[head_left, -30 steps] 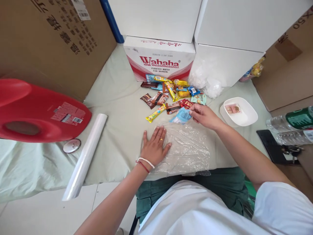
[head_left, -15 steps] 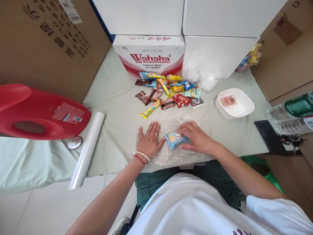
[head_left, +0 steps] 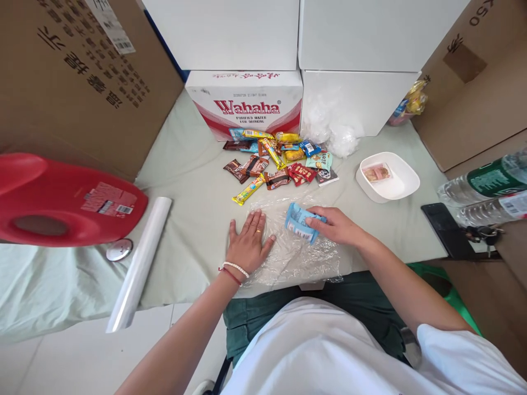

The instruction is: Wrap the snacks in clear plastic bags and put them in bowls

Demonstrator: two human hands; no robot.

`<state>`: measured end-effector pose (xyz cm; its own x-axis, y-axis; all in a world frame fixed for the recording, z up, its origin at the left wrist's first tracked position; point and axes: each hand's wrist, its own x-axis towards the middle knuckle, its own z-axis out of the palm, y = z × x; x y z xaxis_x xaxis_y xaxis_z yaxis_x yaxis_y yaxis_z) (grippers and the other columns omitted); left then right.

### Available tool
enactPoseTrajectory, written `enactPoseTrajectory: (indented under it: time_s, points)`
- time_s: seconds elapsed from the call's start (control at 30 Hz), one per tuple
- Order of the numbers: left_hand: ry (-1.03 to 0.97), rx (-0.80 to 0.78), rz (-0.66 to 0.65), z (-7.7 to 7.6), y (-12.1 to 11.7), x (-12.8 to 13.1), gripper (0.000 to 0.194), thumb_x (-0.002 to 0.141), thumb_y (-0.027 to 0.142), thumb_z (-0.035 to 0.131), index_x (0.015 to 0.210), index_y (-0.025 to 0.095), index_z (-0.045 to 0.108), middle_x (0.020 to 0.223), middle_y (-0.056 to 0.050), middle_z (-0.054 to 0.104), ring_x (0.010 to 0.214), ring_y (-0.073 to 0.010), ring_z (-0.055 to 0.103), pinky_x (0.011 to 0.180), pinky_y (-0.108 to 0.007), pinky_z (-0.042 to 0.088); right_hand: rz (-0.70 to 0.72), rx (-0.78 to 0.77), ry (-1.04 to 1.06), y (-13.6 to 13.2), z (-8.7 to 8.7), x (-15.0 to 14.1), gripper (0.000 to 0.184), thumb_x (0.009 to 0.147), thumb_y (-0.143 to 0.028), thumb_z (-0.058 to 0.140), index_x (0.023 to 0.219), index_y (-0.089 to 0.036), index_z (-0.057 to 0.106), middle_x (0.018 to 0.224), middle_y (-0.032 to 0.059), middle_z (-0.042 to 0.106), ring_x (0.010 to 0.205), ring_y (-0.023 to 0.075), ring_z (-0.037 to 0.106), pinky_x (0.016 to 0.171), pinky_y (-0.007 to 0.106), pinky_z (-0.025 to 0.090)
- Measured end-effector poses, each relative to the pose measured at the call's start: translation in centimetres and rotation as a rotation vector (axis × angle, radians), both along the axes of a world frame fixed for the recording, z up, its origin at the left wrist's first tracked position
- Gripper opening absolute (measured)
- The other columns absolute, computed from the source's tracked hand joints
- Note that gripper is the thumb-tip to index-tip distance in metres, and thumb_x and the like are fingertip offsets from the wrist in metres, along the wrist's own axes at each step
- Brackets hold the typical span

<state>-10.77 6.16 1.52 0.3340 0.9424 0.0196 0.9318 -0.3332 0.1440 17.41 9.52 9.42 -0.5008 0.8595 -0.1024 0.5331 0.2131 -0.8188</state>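
Note:
My left hand lies flat with fingers spread on the left edge of a clear plastic sheet spread on the pale cloth. My right hand pinches a light blue snack packet, tilted up on its edge over the sheet. Just beyond the sheet lies a heap of wrapped snacks: brown, yellow, red and blue packets.
A Wahaha carton and white boxes stand behind the snacks. A white bowl with one packet sits right. A film roll, a red jug, brown cartons, water bottles and a phone surround the cloth.
My right hand took the blue packet from the heap, brought it onto the plastic sheet, and has now tipped it up on edge. My left hand stayed flat on the sheet.

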Motion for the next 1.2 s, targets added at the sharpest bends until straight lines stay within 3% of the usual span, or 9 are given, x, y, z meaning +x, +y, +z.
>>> enactPoseTrajectory:
  time_s: [0.07, 0.13, 0.23, 0.3, 0.5, 0.7, 0.83, 1.0, 1.2]
  points:
    - [0.001, 0.002, -0.005, 0.1, 0.0, 0.0, 0.07, 0.104, 0.051, 0.031, 0.165, 0.018, 0.025, 0.169, -0.016, 0.029, 0.157, -0.0329, 0.031, 0.125, -0.071, 0.01, 0.097, -0.163, -0.003, 0.4, 0.2, -1.1, 0.044, 0.105, -0.051, 0.045, 0.117, -0.017, 0.07, 0.099, 0.0044, 0.074, 0.085, 0.0194, 0.068, 0.074, 0.03, 0.052]
    - [0.002, 0.006, -0.011, 0.1, -0.1, 0.0, 0.068, 0.104, 0.047, 0.03, 0.165, 0.017, 0.025, 0.169, -0.016, 0.028, 0.157, -0.0321, 0.031, 0.125, -0.071, 0.009, 0.119, -0.181, -0.159, 0.7, 0.0, -2.3, 0.041, 0.104, -0.05, 0.049, 0.117, -0.017, 0.071, 0.097, 0.0053, 0.074, 0.085, 0.0209, 0.068, 0.075, 0.03, 0.052]
    - [-0.007, 0.012, -0.006, 0.2, -0.2, 0.1, 0.067, 0.104, 0.047, 0.03, 0.165, 0.018, 0.026, 0.169, -0.016, 0.029, 0.157, -0.0315, 0.031, 0.126, -0.069, 0.008, -0.015, 0.047, -0.529, 0.6, -0.1, -3.4, 0.039, 0.102, -0.048, 0.056, 0.12, -0.016, 0.071, 0.11, 0.0128, 0.071, 0.103, 0.028, 0.066, 0.082, 0.036, 0.051]
    - [-0.013, 0.01, -0.007, 0.3, -0.2, 0.1, 0.068, 0.104, 0.048, 0.03, 0.165, 0.018, 0.026, 0.169, -0.015, 0.029, 0.158, -0.0315, 0.03, 0.126, -0.069, 0.007, -0.028, 0.177, -0.607, 0.2, 0.0, -3.8, 0.043, 0.102, -0.051, 0.056, 0.128, -0.018, 0.068, 0.123, 0.0151, 0.067, 0.117, 0.0304, 0.06, 0.086, 0.037, 0.05]
    - [-0.006, -0.005, -0.011, 0.3, -0.3, 0.1, 0.067, 0.105, 0.046, 0.028, 0.165, 0.015, 0.024, 0.17, -0.015, 0.025, 0.159, -0.0298, 0.027, 0.126, -0.069, 0.004, 0.238, 0.225, -0.613, -2.2, -0.7, -4.9, 0.068, 0.089, -0.048, 0.076, 0.147, -0.019, 0.055, 0.134, 0.0145, 0.062, 0.119, 0.033, 0.051, 0.1, 0.043, 0.045]
    - [-0.028, -0.011, 0.005, 0.3, -0.2, 0.2, 0.07, 0.105, 0.054, 0.028, 0.165, 0.016, 0.026, 0.17, -0.015, 0.027, 0.159, -0.03, 0.027, 0.126, -0.069, 0.005, 0.145, 0.23, -0.562, -2.2, -0.7, -2.1, 0.058, 0.088, -0.021, 0.065, 0.145, -0.015, 0.055, 0.134, 0.0153, 0.061, 0.116, 0.0317, 0.049, 0.102, 0.045, 0.043]
    - [-0.045, -0.015, 0.009, 0.3, -0.2, 0.1, 0.07, 0.105, 0.054, 0.028, 0.165, 0.017, 0.025, 0.17, -0.015, 0.028, 0.158, -0.0306, 0.028, 0.126, -0.07, 0.005, 0.143, 0.265, -0.459, -1.1, 0.2, -1.2, 0.06, 0.088, -0.025, 0.065, 0.146, -0.014, 0.053, 0.133, 0.0162, 0.06, 0.114, 0.0316, 0.051, 0.101, 0.046, 0.044]
    - [-0.054, -0.019, 0.012, 0.2, -0.2, 0.0, 0.071, 0.104, 0.053, 0.029, 0.165, 0.017, 0.024, 0.169, -0.016, 0.029, 0.158, -0.0314, 0.029, 0.125, -0.07, 0.009, 0.224, 0.248, -0.585, -1.1, -0.4, -4.1, 0.055, 0.088, -0.024, 0.068, 0.142, -0.017, 0.057, 0.129, 0.0174, 0.061, 0.116, 0.035, 0.053, 0.098, 0.05, 0.047]
    - [-0.12, -0.079, 0.081, 0.4, -0.3, -0.4, 0.064, 0.106, 0.046, 0.022, 0.164, 0.021, 0.028, 0.168, -0.014, 0.033, 0.157, -0.0298, 0.031, 0.125, -0.069, 0.012, 0.097, 0.368, -0.446, -4.7, -1.6, -2.4, 0.061, 0.1, -0.033, 0.06, 0.156, -0.017, 0.041, 0.159, 0.0211, 0.04, 0.134, 0.037, 0.047, 0.108, 0.056, 0.045]
